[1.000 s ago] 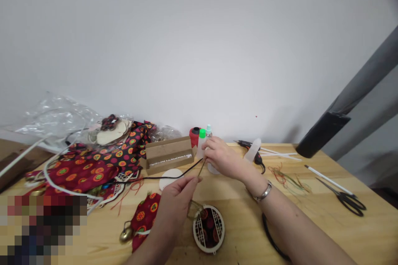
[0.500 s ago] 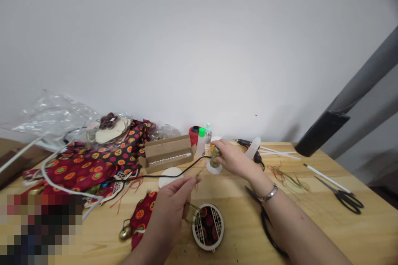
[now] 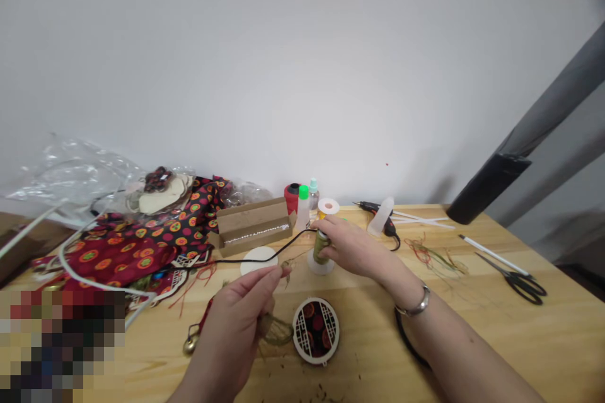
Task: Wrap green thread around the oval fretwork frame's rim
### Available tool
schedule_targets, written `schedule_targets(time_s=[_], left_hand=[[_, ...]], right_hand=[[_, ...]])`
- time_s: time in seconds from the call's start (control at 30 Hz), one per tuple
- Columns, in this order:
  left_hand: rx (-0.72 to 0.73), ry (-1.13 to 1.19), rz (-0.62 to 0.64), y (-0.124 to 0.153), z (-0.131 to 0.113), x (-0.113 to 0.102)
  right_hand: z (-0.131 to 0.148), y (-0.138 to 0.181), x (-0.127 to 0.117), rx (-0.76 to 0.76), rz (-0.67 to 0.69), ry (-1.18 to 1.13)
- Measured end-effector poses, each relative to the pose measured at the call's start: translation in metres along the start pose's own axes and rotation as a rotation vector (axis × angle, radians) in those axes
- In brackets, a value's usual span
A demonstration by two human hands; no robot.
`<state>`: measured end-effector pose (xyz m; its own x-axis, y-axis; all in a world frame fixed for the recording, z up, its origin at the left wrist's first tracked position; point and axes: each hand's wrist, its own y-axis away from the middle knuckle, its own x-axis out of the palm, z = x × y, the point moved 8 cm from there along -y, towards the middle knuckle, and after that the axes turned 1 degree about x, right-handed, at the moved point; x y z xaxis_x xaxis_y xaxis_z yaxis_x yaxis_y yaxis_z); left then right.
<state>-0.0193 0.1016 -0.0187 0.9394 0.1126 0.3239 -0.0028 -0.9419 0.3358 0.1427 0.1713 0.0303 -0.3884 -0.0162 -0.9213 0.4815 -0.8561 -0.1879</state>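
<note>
My left hand (image 3: 246, 308) pinches an olive-green thread, and a looped bundle of the thread (image 3: 276, 330) hangs below its fingers. My right hand (image 3: 352, 245) is wrapped round an upright olive-green thread spool (image 3: 321, 248) with a white round base on the table. A strand seems to run from the spool towards my left fingertips. Just right of the bundle lies a round ornament (image 3: 316, 332) with a white lattice frame and dark patterned fabric. A white disc (image 3: 259, 260) is behind my left hand. Red fabric with a brass bell (image 3: 191, 344) is partly hidden by my left forearm.
At left are patterned fabric (image 3: 142, 245), plastic bags and a white cable. An open cardboard box (image 3: 255, 229), a green-capped bottle (image 3: 303, 207) and a red thread cone stand at the back. A soldering iron (image 3: 375, 209), thread scraps, a pencil and black scissors (image 3: 520, 283) lie at right.
My left hand has moved left and slightly up with the thread bundle, away from the round ornament. My right hand stays on the spool. The view has shifted slightly.
</note>
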Motion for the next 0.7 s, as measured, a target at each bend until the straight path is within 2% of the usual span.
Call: schedule_targets(time_s=[0.07, 0.17, 0.27, 0.37, 0.7], left_hand=[[0.009, -0.008, -0.003, 0.0, -0.001, 0.002], [0.014, 0.002, 0.006, 0.0, -0.002, 0.006], [0.019, 0.001, 0.029, -0.001, -0.003, 0.01], [0.019, -0.011, 0.025, -0.001, -0.004, 0.013], [0.001, -0.03, 0.021, -0.003, -0.001, 0.013]], right_hand=[[0.008, 0.002, -0.009, -0.021, -0.048, -0.009], [0.034, 0.006, -0.027, -0.143, -0.137, -0.121], [0.061, 0.01, -0.032, -0.28, -0.089, -0.263], [0.077, 0.011, -0.028, -0.359, -0.034, -0.267], [0.067, -0.011, -0.023, -0.333, -0.12, -0.068]])
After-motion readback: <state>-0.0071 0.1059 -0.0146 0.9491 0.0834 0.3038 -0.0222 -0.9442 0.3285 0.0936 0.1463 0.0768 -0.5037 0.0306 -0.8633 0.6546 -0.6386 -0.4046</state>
